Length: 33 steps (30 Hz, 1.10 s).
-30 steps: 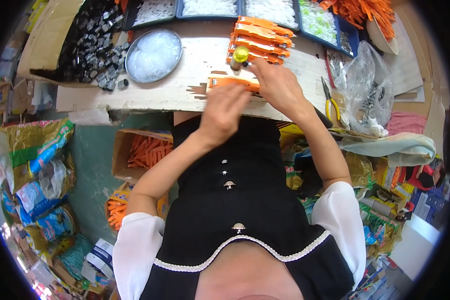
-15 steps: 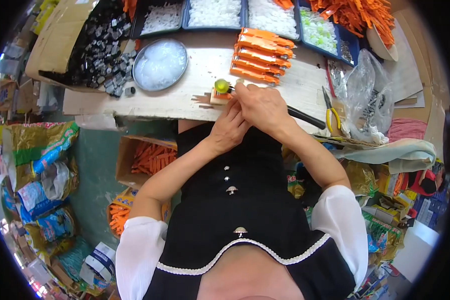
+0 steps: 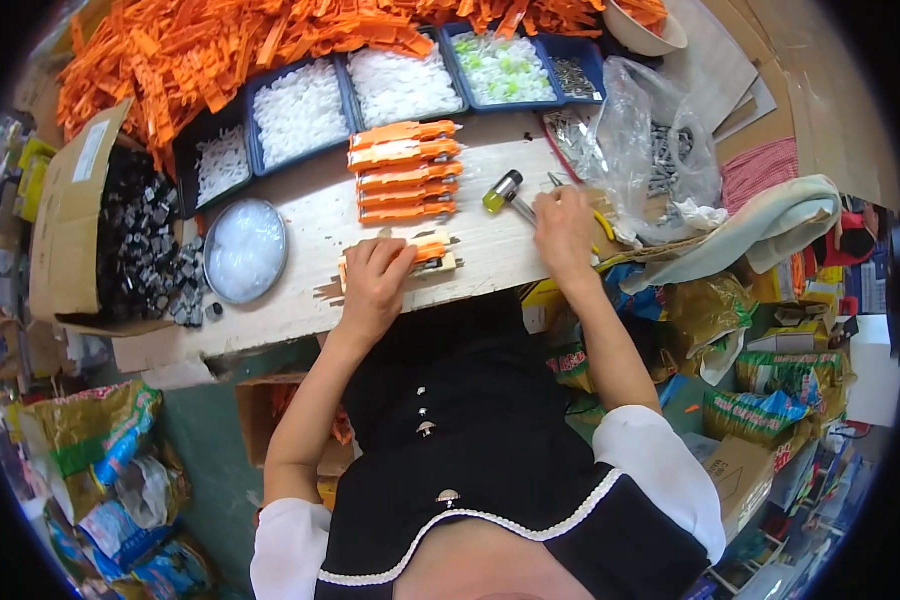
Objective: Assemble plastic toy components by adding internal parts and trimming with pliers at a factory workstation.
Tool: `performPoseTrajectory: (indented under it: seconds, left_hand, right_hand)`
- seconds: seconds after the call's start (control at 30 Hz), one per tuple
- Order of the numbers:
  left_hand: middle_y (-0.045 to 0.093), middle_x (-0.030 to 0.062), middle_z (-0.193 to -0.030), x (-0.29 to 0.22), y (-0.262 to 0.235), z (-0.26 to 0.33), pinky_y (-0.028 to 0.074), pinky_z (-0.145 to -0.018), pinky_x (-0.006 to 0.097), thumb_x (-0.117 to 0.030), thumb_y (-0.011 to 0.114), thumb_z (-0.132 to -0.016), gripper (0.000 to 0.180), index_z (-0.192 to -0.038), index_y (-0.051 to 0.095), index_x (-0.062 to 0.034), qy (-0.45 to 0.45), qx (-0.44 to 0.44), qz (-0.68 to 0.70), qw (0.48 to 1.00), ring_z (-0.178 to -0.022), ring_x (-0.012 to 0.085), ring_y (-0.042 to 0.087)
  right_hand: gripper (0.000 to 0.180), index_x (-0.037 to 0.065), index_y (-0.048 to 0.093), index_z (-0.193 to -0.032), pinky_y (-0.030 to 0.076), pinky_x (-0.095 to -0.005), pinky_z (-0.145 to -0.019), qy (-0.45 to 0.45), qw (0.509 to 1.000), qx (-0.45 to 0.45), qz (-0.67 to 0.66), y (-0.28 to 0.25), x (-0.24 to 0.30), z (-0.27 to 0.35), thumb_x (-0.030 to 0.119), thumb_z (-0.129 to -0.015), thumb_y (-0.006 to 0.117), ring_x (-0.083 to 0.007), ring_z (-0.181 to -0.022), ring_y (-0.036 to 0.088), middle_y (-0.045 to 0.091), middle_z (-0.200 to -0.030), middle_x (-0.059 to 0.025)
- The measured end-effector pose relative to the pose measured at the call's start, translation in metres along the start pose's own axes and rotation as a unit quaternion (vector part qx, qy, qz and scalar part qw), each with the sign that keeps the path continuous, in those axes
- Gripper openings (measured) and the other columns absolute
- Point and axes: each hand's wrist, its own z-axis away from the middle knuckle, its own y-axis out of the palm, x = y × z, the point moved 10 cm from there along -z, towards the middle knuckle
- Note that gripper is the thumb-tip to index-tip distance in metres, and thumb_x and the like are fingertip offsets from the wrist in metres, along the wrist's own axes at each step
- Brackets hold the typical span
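A cluttered workshop corner surrounds a pale wooden desk [image 3: 300, 300], with printed sacks and cardboard boxes crowding the floor beneath it. Nearest the person, the left hand [image 3: 373, 285] lies flat, fingers together, pressing an orange plastic piece [image 3: 431, 250] into a small wooden jig [image 3: 440, 264] at the desk's front edge. Right of the jig, the right hand [image 3: 563, 225] closes around the handle of a small mallet [image 3: 503, 191] whose yellow-green head points away from the person. Just beyond the jig sits a neat stack of finished orange pieces [image 3: 405, 170]; left of it rests a round metal tin of clear parts [image 3: 245, 250]. Further back, blue trays of white parts [image 3: 300, 112] line up before a large heap of loose orange parts [image 3: 190, 45]. Judging by that heap against the short stack, only a small share seems assembled.
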Motion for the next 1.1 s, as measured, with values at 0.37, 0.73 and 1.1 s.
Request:
performPoseTrajectory:
  seconds: [0.37, 0.73, 1.1]
  left_hand:
    - [0.055, 0.0102, -0.095, 0.047, -0.029, -0.021, 0.045, -0.069, 0.027, -0.003, 0.042, -0.087, 0.026, -0.111, 0.051, 0.0020, -0.211, -0.065, 0.254, 0.942, -0.082, 0.0173, 0.054]
    - [0.055, 0.0087, -0.082, 0.064, 0.006, 0.032, 0.047, -0.048, 0.025, -0.019, 0.043, -0.090, 0.027, -0.112, 0.044, -0.0029, -0.465, -0.123, 0.678, 0.556, -0.058, 0.0130, 0.054]
    - [0.055, 0.0113, -0.078, 0.043, 0.012, 0.037, 0.049, -0.049, 0.026, -0.017, 0.046, -0.089, 0.029, -0.114, 0.044, -0.0021, -0.438, -0.064, 0.664, 0.602, -0.060, 0.0165, 0.057]
  right_hand:
    - [0.012, 0.002, 0.054, -0.076, 0.039, -0.0419, -0.064, -0.023, 0.998, -0.004, -0.054, -0.012, -0.053, 0.003, 0.011, -0.071, 0.058, -0.0336, -0.074, 0.051, 0.054, -0.078, -0.0155]
    - [0.014, 0.000, 0.049, -0.072, 0.042, -0.0345, -0.063, 0.022, 0.976, -0.030, -0.214, -0.008, -0.033, 0.000, 0.007, -0.072, 0.061, -0.0271, -0.072, 0.049, 0.047, -0.078, -0.0113]
    - [0.005, 0.001, 0.054, -0.069, 0.041, -0.0354, -0.057, 0.110, 0.960, 0.063, -0.250, 0.015, -0.083, -0.008, 0.005, -0.069, 0.056, -0.0241, -0.064, 0.054, 0.057, -0.070, -0.0100]
